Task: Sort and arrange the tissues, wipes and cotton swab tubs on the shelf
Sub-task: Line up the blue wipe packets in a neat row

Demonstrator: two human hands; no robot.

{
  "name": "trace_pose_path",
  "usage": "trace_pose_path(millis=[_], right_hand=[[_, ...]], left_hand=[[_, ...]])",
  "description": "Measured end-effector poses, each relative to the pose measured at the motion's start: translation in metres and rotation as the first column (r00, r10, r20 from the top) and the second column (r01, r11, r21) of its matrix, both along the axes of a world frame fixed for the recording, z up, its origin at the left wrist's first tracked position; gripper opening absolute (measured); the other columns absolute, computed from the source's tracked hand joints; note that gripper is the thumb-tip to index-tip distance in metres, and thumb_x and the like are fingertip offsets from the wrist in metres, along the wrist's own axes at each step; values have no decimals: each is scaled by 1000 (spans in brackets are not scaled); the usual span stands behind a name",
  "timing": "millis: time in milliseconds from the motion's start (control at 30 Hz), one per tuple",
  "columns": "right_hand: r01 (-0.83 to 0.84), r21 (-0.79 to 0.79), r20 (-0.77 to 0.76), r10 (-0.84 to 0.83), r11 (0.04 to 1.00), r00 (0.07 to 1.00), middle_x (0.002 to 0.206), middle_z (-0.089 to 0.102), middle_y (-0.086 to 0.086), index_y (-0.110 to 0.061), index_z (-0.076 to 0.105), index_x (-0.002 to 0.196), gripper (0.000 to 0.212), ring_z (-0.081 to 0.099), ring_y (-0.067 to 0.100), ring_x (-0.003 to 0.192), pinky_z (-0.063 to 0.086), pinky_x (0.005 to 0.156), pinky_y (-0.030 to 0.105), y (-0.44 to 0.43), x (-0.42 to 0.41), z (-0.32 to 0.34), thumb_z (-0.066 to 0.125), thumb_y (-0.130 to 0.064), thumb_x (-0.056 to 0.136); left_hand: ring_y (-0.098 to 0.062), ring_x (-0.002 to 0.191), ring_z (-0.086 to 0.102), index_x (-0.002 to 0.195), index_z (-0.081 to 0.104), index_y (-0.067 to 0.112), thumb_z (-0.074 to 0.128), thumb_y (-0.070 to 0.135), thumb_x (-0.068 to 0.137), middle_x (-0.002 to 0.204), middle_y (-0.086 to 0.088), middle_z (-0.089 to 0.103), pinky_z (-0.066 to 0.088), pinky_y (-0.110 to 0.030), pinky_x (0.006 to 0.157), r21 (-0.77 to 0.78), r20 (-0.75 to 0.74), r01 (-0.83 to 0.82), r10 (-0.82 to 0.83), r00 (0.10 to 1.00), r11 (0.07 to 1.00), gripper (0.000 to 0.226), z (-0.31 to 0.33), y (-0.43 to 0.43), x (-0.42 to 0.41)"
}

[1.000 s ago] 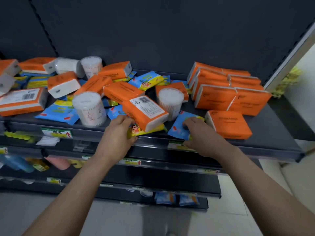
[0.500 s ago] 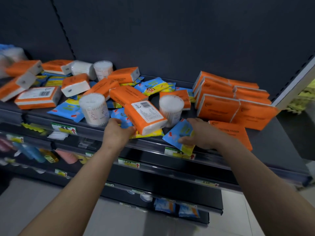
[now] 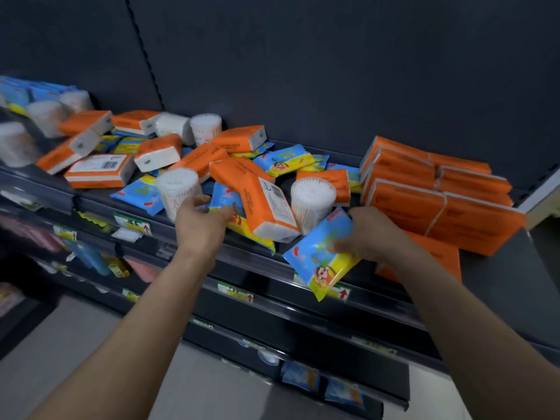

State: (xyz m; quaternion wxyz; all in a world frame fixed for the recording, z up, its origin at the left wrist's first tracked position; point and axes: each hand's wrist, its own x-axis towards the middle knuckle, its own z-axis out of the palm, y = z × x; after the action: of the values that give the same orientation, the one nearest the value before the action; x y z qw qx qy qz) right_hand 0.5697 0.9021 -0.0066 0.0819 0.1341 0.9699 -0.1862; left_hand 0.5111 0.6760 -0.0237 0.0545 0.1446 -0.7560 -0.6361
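Observation:
Orange tissue packs, blue-and-yellow wipes packs and white cotton swab tubs lie jumbled on the dark shelf (image 3: 512,268). My right hand (image 3: 368,233) grips a blue wipes pack (image 3: 315,256) and holds it tilted over the shelf's front edge. My left hand (image 3: 201,221) pinches another wipes pack (image 3: 224,201) that lies under an orange tissue pack (image 3: 260,201). One swab tub (image 3: 177,189) stands just left of that hand, a second tub (image 3: 312,201) between my hands. Neat stacks of orange tissue packs (image 3: 436,189) fill the right side.
More swab tubs (image 3: 45,116) and wipes packs sit blurred at the far left. Lower shelves (image 3: 303,322) with price tags jut out below my arms, holding pink and blue items. A dark back panel rises behind the shelf.
My right hand has lifted the blue wipes pack off the shelf and drawn it toward me past the front edge. My left hand stays at the pack under the tissue pack.

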Motion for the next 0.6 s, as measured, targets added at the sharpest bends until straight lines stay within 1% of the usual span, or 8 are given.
trace_pose_path(millis=[67,133,233,333,400,467,533,600], right_hand=[[-28,-132,-60,20,991,998,96,60,6,-9,63,101,40,54,18,84,38,66,26,4,-1,7,78,-29,70],[-57,-301,-96,29,952,995,85,62,2,-9,66,93,30,57,16,76,43,64,27,6,-2,13,78,-22,69],[-106,-411,-120,62,906,991,96,61,0,-10,62,110,48,59,15,84,43,67,26,0,-2,21,79,-22,68],[-156,-532,-178,69,832,982,86,63,-5,-17,63,100,33,61,9,75,47,67,26,-9,1,31,79,-16,71],[-171,-616,-221,40,769,974,87,69,-5,-16,63,97,27,66,9,74,53,70,28,-18,0,37,77,-10,74],[-155,-653,-266,-34,741,963,93,71,0,-10,61,105,32,68,11,77,55,72,28,-26,-7,37,75,-10,76],[-103,-633,-311,-130,767,941,102,69,4,-8,57,116,44,68,15,85,57,77,33,-36,-16,33,75,-15,76],[-48,-601,-351,-209,797,913,108,67,6,-6,54,121,52,67,20,92,56,83,40,-47,-24,31,75,-19,76]], left_hand=[[-20,80,62,119,52,9,69,12,79,100,-8,61,52,-33,72,24,-22,-26,27,999,999,43,1,4,2],[-19,79,64,115,55,7,69,11,79,99,-9,64,55,-35,73,44,-52,-35,37,998,998,39,4,8,5],[-10,73,63,101,61,9,68,8,79,91,-3,66,54,-25,63,60,-102,-8,14,995,998,23,10,11,4],[-15,87,67,82,62,21,71,9,78,106,-5,67,56,-31,72,61,-142,9,0,990,998,16,14,7,-2],[-20,95,66,88,64,19,72,11,77,113,-7,66,56,-38,81,43,-136,10,-4,991,999,15,14,1,-6],[-21,95,66,97,64,13,73,13,77,106,-5,67,54,-41,85,43,-128,3,2,992,999,22,14,-7,-12],[-21,94,66,95,63,14,73,15,76,102,-5,68,54,-42,86,63,-135,11,-3,991,998,21,16,-19,-18],[-19,91,67,104,63,9,71,13,78,102,-8,69,56,-35,82,61,-176,39,-28,984,997,27,21,-31,-24]])
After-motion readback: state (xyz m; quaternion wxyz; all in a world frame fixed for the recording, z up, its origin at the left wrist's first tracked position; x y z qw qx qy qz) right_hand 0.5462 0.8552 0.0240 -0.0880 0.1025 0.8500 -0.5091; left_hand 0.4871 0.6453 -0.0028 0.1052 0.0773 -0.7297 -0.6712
